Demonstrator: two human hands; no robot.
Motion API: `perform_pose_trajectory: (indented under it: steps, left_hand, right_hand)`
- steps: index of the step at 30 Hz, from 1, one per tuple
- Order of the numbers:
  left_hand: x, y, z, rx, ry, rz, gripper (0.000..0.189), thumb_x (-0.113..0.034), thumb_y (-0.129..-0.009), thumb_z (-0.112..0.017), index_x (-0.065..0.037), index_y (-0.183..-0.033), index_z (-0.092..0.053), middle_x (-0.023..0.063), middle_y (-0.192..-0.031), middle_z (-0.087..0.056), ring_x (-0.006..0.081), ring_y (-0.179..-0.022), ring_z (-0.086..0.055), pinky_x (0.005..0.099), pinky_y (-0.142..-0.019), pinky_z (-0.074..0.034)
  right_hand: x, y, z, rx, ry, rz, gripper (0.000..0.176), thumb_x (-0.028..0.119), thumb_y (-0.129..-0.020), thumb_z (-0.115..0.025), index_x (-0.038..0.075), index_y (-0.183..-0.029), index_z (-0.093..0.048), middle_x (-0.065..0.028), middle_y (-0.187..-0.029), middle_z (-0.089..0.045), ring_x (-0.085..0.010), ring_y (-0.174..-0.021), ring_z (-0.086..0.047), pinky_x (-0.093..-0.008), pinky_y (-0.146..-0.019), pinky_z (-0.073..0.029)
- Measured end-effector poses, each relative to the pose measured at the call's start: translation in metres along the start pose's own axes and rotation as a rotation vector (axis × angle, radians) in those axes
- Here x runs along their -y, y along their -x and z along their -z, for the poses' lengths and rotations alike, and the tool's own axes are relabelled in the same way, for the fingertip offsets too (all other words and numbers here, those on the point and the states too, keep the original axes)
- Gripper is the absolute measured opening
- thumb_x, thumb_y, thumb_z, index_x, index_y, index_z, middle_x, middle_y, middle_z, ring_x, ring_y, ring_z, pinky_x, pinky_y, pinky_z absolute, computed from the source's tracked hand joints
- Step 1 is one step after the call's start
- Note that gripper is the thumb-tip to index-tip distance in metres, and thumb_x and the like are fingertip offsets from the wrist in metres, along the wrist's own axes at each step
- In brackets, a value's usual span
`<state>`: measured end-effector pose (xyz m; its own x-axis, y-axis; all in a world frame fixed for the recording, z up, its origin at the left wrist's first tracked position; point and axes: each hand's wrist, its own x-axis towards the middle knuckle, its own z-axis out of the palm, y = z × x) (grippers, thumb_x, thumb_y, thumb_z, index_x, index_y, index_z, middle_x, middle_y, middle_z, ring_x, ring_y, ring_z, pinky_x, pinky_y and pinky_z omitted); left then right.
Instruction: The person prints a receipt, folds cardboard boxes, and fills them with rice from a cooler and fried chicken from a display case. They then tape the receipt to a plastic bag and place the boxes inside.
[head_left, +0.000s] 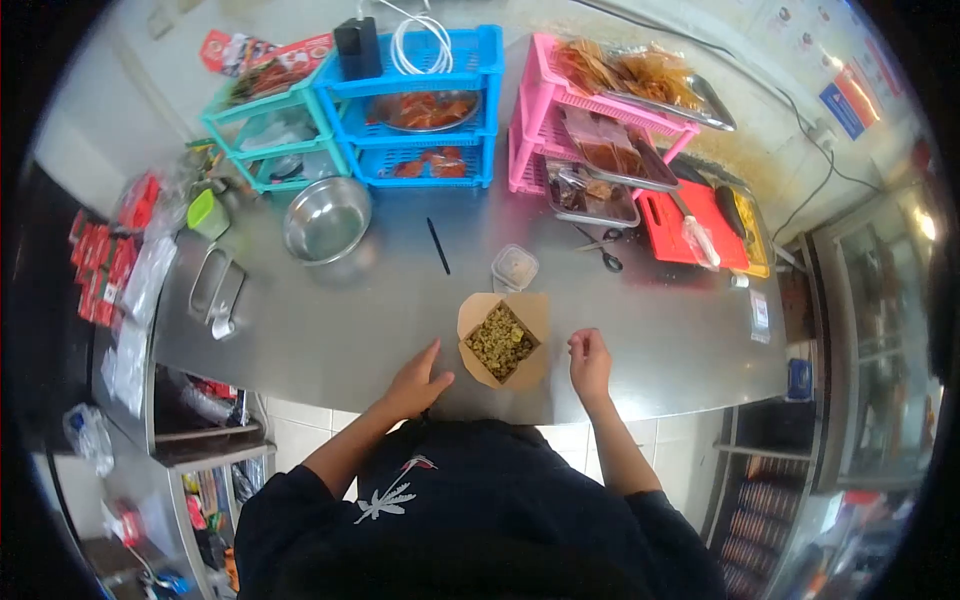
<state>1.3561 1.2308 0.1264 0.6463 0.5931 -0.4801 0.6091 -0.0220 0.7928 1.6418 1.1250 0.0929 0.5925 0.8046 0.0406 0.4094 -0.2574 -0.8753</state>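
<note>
An open brown cardboard food box (537, 312) stands near the table's front edge with its flaps folded out. Grainy greenish-yellow food, perhaps fried rice, fills it (500, 345). To the left of the box is my left hand (415, 385), its thumb and fingers apart and nothing in it. My right hand (590, 362) is on the box's other side, apart from it, with the fingers curled in; whatever they may hold is hidden. Just behind the box sits a small clear plastic tub (515, 267) with pale contents. A black pen-like stick (438, 246) lies farther back.
A steel bowl (328, 222) stands back left on the metal table (350, 330). Behind are blue (415, 86) and pink (535, 110) tiered racks holding food trays. Scissors (604, 248) and a red cutting board (672, 228) with a knife (697, 235) lie to the right.
</note>
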Motion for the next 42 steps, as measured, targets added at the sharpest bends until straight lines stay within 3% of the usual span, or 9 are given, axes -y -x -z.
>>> perform_pose_trajectory:
  steps: [2, 3, 5, 11, 17, 23, 27, 36, 42]
  left_hand:
    - [0.007, -0.028, 0.003, -0.256, -0.324, -0.375, 0.072, -0.024, -0.076, -0.063, 0.002, -0.133, -0.027, 0.0246, -0.134, -0.033, 0.0348, -0.124, -0.034, 0.0387, -0.100, -0.031]
    - [0.002, -0.036, 0.004, -0.236, -0.321, -0.378, 0.072, -0.024, -0.076, -0.063, 0.002, -0.133, -0.027, 0.0246, -0.134, -0.033, 0.0348, -0.124, -0.034, 0.0387, -0.100, -0.031]
    - [-0.012, -0.048, 0.003, -0.189, -0.602, -0.676, 0.076, -0.022, -0.070, -0.066, 0.001, -0.133, -0.030, 0.0215, -0.134, -0.034, 0.0321, -0.123, -0.035, 0.0394, -0.099, -0.033]
    - [-0.016, -0.064, 0.001, -0.090, -0.694, -0.937, 0.062, -0.027, -0.073, -0.065, 0.001, -0.124, -0.044, 0.0160, -0.131, -0.038, 0.0311, -0.117, -0.040, 0.0389, -0.097, -0.035]
    - [-0.016, -0.072, -0.006, -0.159, -0.346, -0.835, 0.039, -0.033, -0.080, -0.061, -0.004, -0.105, -0.060, 0.0155, -0.126, -0.042, 0.0323, -0.110, -0.043, 0.0411, -0.095, -0.035]
    - [-0.019, -0.075, -0.022, -0.197, -0.052, -0.597, 0.023, -0.027, -0.080, -0.061, -0.007, -0.093, -0.064, 0.0163, -0.128, -0.041, 0.0340, -0.112, -0.041, 0.0412, -0.095, -0.033]
    - [-0.026, -0.073, -0.028, -0.212, -0.032, -0.595, 0.020, -0.026, -0.080, -0.061, -0.007, -0.086, -0.064, 0.0197, -0.131, -0.037, 0.0355, -0.116, -0.039, 0.0412, -0.097, -0.030]
    - [-0.016, -0.060, -0.025, -0.084, -0.194, -0.603, 0.022, -0.027, -0.080, -0.060, -0.005, -0.081, -0.062, 0.0260, -0.136, -0.029, 0.0373, -0.119, -0.038, 0.0410, -0.097, -0.031]
    - [-0.030, -0.066, -0.037, -0.234, -0.157, -0.616, 0.018, -0.019, -0.083, -0.056, -0.003, -0.084, -0.049, 0.0257, -0.127, -0.041, 0.0369, -0.114, -0.044, 0.0421, -0.091, -0.036]
  right_hand:
    - [0.004, 0.033, 0.001, -0.071, 0.227, 0.205, 0.018, 0.008, -0.080, -0.057, 0.001, -0.096, -0.052, -0.0180, -0.092, -0.057, -0.0305, -0.085, -0.057, -0.0362, -0.074, -0.046]
    - [0.007, 0.051, -0.004, -0.078, 0.339, 0.318, 0.024, 0.006, -0.078, -0.058, 0.001, -0.099, -0.050, -0.0197, -0.097, -0.055, -0.0337, -0.091, -0.054, -0.0386, -0.080, -0.043]
    - [0.039, 0.074, -0.011, 0.197, 0.379, 0.276, 0.052, 0.006, -0.070, -0.065, -0.002, -0.116, -0.042, -0.0219, -0.115, -0.049, -0.0376, -0.105, -0.046, -0.0436, -0.089, -0.036]
    - [0.041, 0.078, -0.034, 0.157, 0.480, 0.393, 0.083, 0.015, -0.066, -0.071, 0.003, -0.135, -0.027, -0.0171, -0.136, -0.031, -0.0349, -0.116, -0.038, -0.0437, -0.094, -0.033]
    - [0.035, 0.057, -0.044, 0.144, 0.462, 0.506, 0.052, 0.010, -0.066, -0.069, 0.007, -0.115, -0.053, -0.0122, -0.123, -0.044, -0.0326, -0.114, -0.040, -0.0412, -0.092, -0.035]
    - [0.030, 0.042, -0.058, 0.040, 0.329, 0.338, 0.026, 0.004, -0.067, -0.066, 0.006, -0.090, -0.056, -0.0099, -0.108, -0.053, -0.0312, -0.103, -0.047, -0.0411, -0.083, -0.038]
    - [0.038, 0.039, -0.047, 0.058, 0.328, 0.445, 0.028, 0.009, -0.067, -0.069, 0.009, -0.093, -0.059, -0.0079, -0.104, -0.053, -0.0289, -0.103, -0.046, -0.0409, -0.080, -0.037]
    - [0.021, 0.040, -0.023, 0.441, 0.359, 0.640, 0.018, 0.010, -0.076, -0.063, 0.003, -0.091, -0.055, -0.0127, -0.119, -0.050, -0.0336, -0.127, -0.031, -0.0464, -0.103, -0.028]
    - [0.012, 0.037, -0.041, 0.188, 0.048, 0.303, 0.018, 0.013, -0.075, -0.065, 0.004, -0.085, -0.054, -0.0125, -0.097, -0.055, -0.0335, -0.110, -0.045, -0.0465, -0.087, -0.038]
